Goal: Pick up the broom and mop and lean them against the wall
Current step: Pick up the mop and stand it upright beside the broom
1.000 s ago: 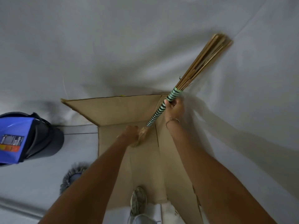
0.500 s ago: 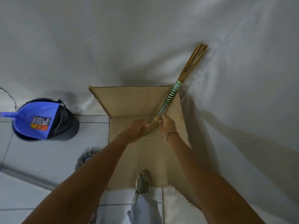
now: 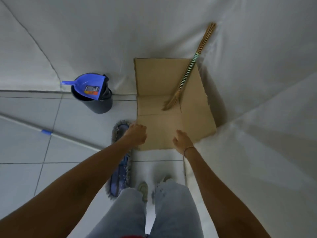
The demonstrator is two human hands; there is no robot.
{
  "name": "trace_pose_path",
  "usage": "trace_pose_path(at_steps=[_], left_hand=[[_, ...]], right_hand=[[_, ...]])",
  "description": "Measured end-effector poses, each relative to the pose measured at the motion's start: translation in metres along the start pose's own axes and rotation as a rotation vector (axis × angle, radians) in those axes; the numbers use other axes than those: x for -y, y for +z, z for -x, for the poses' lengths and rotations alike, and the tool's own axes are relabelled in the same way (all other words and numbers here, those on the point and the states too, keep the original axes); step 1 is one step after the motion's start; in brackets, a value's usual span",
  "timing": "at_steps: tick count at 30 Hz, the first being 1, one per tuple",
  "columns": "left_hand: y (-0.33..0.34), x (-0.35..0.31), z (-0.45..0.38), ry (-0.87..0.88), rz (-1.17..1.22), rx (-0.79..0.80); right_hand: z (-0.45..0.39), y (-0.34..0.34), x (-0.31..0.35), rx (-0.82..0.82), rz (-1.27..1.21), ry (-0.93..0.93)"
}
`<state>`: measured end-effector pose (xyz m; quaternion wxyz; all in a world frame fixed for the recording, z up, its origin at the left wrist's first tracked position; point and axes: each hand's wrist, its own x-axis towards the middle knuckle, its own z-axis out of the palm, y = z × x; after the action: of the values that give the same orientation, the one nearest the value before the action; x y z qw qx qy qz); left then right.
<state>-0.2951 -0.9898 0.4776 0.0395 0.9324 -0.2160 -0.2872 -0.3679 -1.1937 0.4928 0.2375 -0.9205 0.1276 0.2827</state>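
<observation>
The stick broom [image 3: 188, 71], with a green-and-black striped band, leans upright against the white-draped wall [image 3: 154, 28], its lower end resting on the cardboard sheet [image 3: 154, 79]. The mop lies on the tiled floor: its blue fringed head [image 3: 120, 169] is partly under my left forearm, and its pale handle [image 3: 68, 138] runs off to the left. My left hand [image 3: 136, 134] and my right hand [image 3: 182, 140] hover over the cardboard's near edge, both empty with fingers loosely apart, well short of the broom.
A dark bin [image 3: 96, 100] holding a blue dustpan [image 3: 87, 86] stands against the wall to the left of the cardboard. My legs in jeans and my shoes [image 3: 143, 189] are at the bottom centre. White cloth covers the wall and the right side.
Both hands have let go of the broom and drawn back toward me. The broom now stands alone against the wall. My view has pulled back, showing the mop on the floor.
</observation>
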Motion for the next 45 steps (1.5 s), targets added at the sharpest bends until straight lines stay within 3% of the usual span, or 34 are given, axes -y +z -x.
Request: trace_pose_path(at_steps=[7,14,20,26,29,35,45], left_hand=[[0.056,0.011,0.146,-0.041,0.054,-0.051],[0.099,0.023,0.268,-0.035,0.242,-0.150],[0.136,0.067,0.349,-0.106,0.267,-0.114],[0.155,0.172,0.416,-0.144,0.290,-0.004],[0.154,0.255,0.457,-0.216,0.323,-0.045],[0.139,0.398,0.501,-0.325,0.401,-0.127],[0.101,0.549,0.467,-0.455,0.672,-0.193]], right_hand=[[0.136,0.088,0.028,0.007,0.009,0.010],[0.207,0.154,0.055,-0.015,0.020,-0.034],[0.268,0.212,0.096,0.046,0.033,-0.048],[0.284,0.260,0.169,0.074,0.067,-0.128],[0.274,0.290,0.246,0.160,0.102,-0.184],[0.243,0.340,0.393,0.146,0.161,-0.236],[0.176,0.366,0.531,0.160,0.189,-0.220]])
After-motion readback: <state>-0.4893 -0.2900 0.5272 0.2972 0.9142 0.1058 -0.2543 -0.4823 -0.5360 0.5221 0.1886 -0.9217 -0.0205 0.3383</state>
